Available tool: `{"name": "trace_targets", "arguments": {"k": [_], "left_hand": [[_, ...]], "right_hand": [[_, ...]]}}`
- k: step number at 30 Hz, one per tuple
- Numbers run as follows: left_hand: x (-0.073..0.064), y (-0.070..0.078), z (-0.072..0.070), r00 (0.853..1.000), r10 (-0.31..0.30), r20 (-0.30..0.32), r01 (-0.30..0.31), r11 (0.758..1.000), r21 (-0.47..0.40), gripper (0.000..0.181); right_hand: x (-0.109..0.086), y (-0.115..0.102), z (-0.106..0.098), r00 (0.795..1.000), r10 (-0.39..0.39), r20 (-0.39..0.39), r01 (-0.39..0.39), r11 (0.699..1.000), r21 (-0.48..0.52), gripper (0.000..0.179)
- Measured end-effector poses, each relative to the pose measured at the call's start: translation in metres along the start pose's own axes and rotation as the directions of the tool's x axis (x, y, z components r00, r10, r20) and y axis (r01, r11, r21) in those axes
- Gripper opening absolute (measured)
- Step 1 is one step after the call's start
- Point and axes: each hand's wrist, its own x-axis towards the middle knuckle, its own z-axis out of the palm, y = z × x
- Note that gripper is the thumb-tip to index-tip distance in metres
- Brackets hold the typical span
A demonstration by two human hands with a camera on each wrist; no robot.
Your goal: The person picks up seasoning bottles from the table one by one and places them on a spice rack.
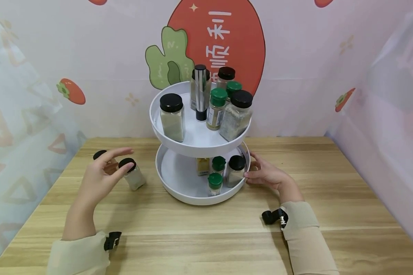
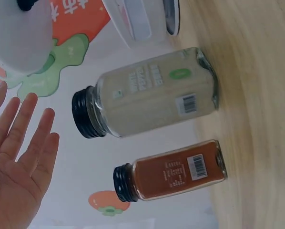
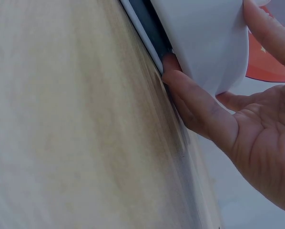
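Observation:
A white two-tier rotating spice rack (image 1: 186, 198) stands on the table. At the right side of its lower tier, my right hand (image 1: 266, 173) grips the rim; in the right wrist view, fingers (image 3: 199, 102) curl under the white edge. My left hand (image 1: 101, 173) holds nothing and hovers, fingers spread, beside two black-lidded spice jars left of the rack. One is a large jar of pale powder (image 2: 157, 93). The smaller jar of red-brown powder (image 2: 180, 171) stands beside it, mostly hidden by the left hand in the head view.
The upper tier carries a black-lidded jar (image 1: 173, 122), a silver cylinder (image 1: 200, 89), a green-lidded shaker (image 1: 216, 110) and several others. Below are another black-lidded jar (image 1: 235, 173), green-lidded shakers (image 1: 215, 183) and a yellow box (image 1: 203, 167). A printed backdrop (image 1: 106, 46) hangs behind the table.

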Motion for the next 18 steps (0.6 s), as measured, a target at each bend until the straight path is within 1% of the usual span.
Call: {"name": "trace_targets", "arguments": {"k": [4,7,11,15,18], "left_hand": [[-0.002,-0.006,-0.003,1.000,-0.025,-0.007,0.025,1.000,0.015,0.041],[-0.003,-0.012,-0.005,0.999,-0.051,0.003,0.051,0.999,0.015,0.042],[-0.002,-0.022,-0.005,0.998,-0.053,0.017,0.053,0.998,-0.016,0.044],[-0.003,-0.029,-0.006,0.998,-0.048,0.036,0.049,0.998,-0.047,0.046],[-0.005,-0.031,-0.007,0.994,-0.086,0.072,0.088,0.996,-0.029,0.049]], "right_hand": [[-0.001,-0.001,0.001,1.000,-0.001,0.000,0.001,1.000,-0.005,0.098],[-0.001,-0.001,0.002,1.000,-0.001,0.003,0.001,1.000,-0.006,0.099],[-0.001,-0.002,0.001,1.000,-0.003,-0.002,0.003,1.000,0.006,0.099],[-0.001,-0.002,0.000,1.000,-0.005,-0.003,0.005,1.000,0.013,0.099],[0.000,-0.002,0.001,1.000,-0.004,0.002,0.004,1.000,0.013,0.099]]}}
